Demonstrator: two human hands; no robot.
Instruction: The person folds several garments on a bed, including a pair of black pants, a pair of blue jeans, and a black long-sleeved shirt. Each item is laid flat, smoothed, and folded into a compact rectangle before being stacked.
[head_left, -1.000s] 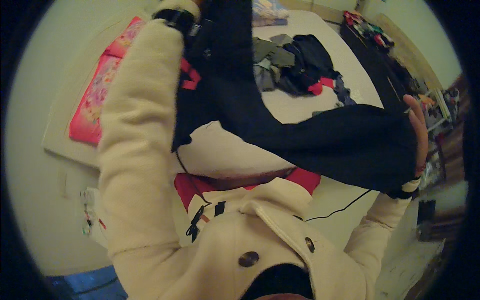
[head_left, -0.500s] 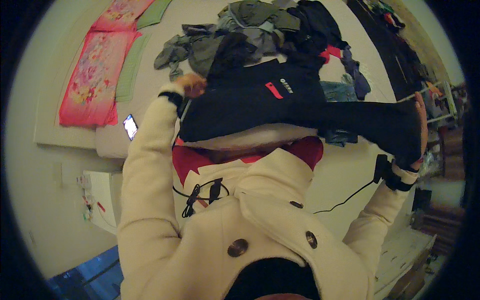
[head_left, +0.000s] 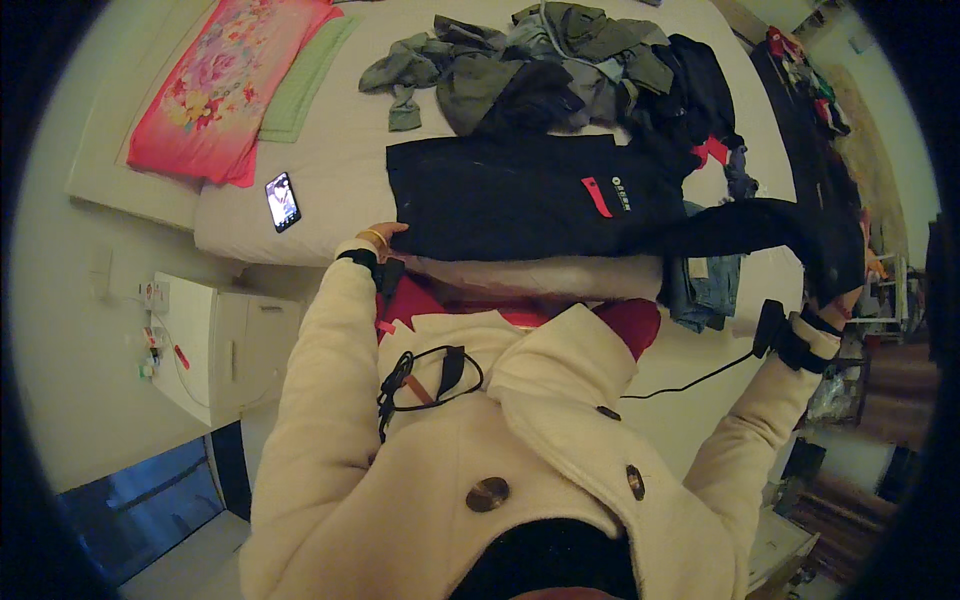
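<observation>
The black garment (head_left: pixel 510 195) has just come down along the near edge of the bed (head_left: pixel 340 150), so its body lies flatter. The left hand (head_left: pixel 383 236) pinches its corner; the right hand (head_left: pixel 846 302) supports a sleeve (head_left: pixel 740 228), its grip hidden, I cannot tell. A lit phone (head_left: pixel 283 202) and piled clothes (head_left: pixel 490 88) lie nearby.

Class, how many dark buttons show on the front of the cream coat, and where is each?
3: a left button; a right button; and an upper button, seen nearly edge-on. Others may be hidden under the coat's folds.
</observation>
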